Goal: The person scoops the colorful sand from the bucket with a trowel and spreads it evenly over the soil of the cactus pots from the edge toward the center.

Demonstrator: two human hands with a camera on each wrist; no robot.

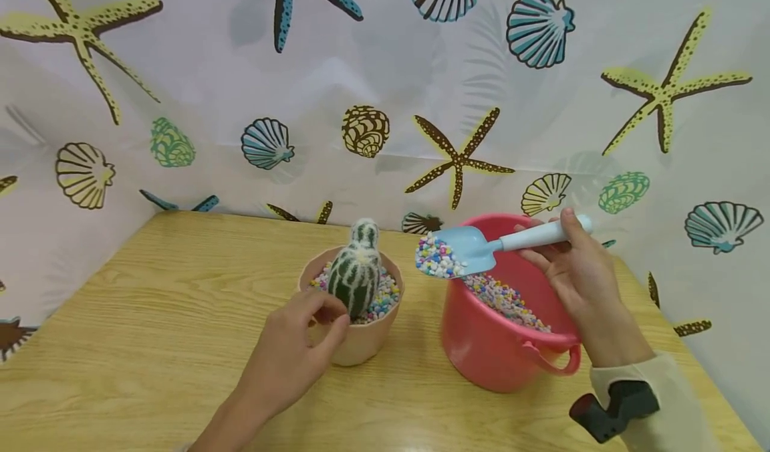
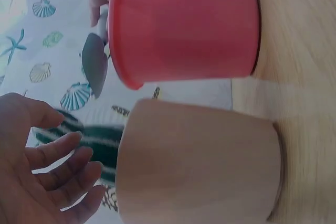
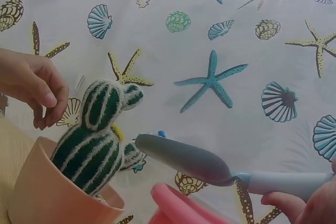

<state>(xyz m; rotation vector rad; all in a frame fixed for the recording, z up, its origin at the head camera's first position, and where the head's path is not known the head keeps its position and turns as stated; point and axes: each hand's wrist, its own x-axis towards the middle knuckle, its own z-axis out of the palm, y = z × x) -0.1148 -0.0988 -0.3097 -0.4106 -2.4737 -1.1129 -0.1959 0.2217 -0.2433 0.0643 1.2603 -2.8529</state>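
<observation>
My right hand (image 1: 583,278) grips the white handle of a light blue trowel (image 1: 475,246), holding it above the left rim of a pink bucket (image 1: 487,348). Small multicoloured beads (image 1: 438,258) lie in the trowel's scoop, and more beads (image 1: 508,301) are inside the bucket. To the left stands a beige pot (image 1: 361,345) with a green and white knitted-looking cactus (image 1: 356,285) set among similar beads (image 1: 386,296). Beside the cactus, above the pot's near-left rim, hovers my left hand (image 2: 39,166), its fingers loosely bent and holding nothing.
Both containers stand on a wood-grain table (image 1: 150,345). Behind it hangs a white cloth (image 1: 337,71) printed with starfish and shells. The bucket's handle (image 1: 556,365) hangs down at its front right. A dark camera (image 1: 613,408) is strapped to my right wrist.
</observation>
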